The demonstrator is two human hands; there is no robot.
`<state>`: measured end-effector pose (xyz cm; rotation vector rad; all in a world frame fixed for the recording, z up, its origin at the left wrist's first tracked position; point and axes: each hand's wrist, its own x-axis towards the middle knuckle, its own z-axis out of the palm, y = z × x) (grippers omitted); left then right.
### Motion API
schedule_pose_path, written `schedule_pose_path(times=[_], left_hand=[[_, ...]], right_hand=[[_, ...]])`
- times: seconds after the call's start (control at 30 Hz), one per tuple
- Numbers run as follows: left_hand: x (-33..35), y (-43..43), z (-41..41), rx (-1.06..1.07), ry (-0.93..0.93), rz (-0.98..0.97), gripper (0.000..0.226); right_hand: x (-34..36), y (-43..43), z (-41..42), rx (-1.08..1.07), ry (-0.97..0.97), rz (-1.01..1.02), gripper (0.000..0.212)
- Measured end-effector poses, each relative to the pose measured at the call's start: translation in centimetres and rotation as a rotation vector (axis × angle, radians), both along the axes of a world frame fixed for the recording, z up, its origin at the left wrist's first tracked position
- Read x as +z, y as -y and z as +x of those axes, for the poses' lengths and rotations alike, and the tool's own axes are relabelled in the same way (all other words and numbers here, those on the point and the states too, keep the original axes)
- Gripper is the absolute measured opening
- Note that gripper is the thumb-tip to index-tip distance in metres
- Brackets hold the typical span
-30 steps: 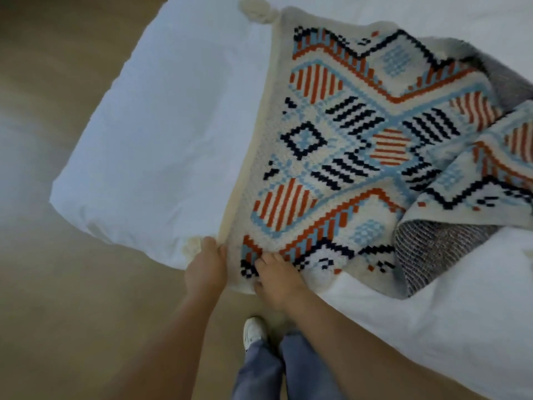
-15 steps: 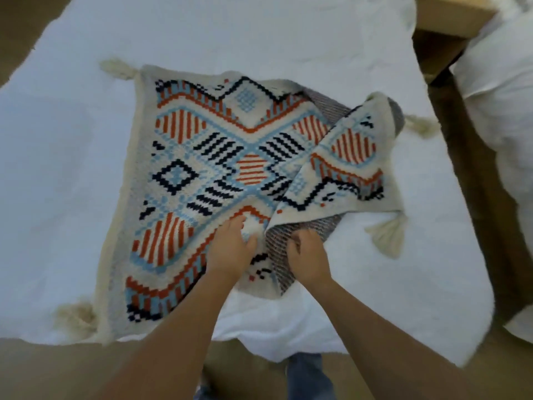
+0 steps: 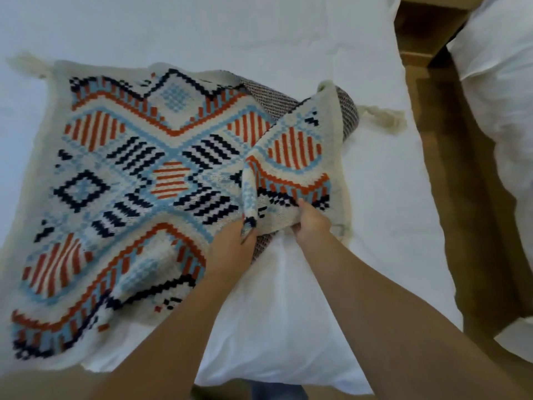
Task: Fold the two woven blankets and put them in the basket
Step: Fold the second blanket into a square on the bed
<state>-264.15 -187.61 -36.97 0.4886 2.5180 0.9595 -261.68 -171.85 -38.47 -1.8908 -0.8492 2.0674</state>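
A woven blanket (image 3: 121, 180) with orange, blue and black diamond patterns and cream tassels lies spread on a white bed (image 3: 288, 313). Its right part is folded back over itself, showing a grey underside. My left hand (image 3: 233, 249) grips the blanket's near edge at the middle. Just to its right, my right hand (image 3: 311, 223) holds the folded-over flap by its near edge, lifted a little off the bed. One blanket is in view and no basket shows.
A cream tassel (image 3: 380, 116) sticks out at the blanket's right side, another (image 3: 26, 64) at the far left corner. White bedding (image 3: 501, 82) lies at the right beyond a gap of wooden floor (image 3: 473, 226). A wooden piece of furniture (image 3: 424, 27) stands at the top right.
Both hands moved from the blanket's near left corner to the folded flap at the middle. The right hand has taken hold of the flap and raised it; the view swung right.
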Motion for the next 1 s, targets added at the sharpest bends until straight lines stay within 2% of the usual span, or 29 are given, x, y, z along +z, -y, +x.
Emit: schedule_pose_path(times=[0.1,0.2,0.4,0.47,0.63,0.77,0.9,1.0], left_hand=[[0.7,-0.5,1.5,-0.02,0.002,0.013,0.014],[1.5,-0.8,3.1,-0.084,0.026,-0.016,0.027],[3.5,-1.6,10.2,-0.41,0.065,-0.111,0.029],[3.3,-2.2,13.0,-0.534,0.035,-0.171,0.03],[1.5,-4.1,18.8,-0.777,0.015,-0.382,0.025],[0.4,-5.4,21.6,-0.753,0.058,-0.468,0.039],[-0.4,-8.0,23.0,-0.775,-0.07,-0.463,0.055],[-0.9,-10.3,24.0,-0.75,-0.064,-0.473,0.054]], right_hand=[[1.0,-0.5,0.4,0.036,0.151,0.29,0.016],[2.9,-1.2,3.5,0.127,0.255,0.606,0.014],[7.2,-2.6,14.9,0.092,0.335,0.863,0.014],[8.2,-3.3,18.9,0.026,0.359,0.885,0.013],[9.2,-5.4,27.6,-0.081,0.438,0.793,0.01],[7.5,-5.9,31.6,-0.032,0.496,0.773,0.014],[4.7,-5.8,32.6,0.025,0.543,0.788,0.017],[2.7,-6.3,33.4,0.153,0.604,0.684,0.013]])
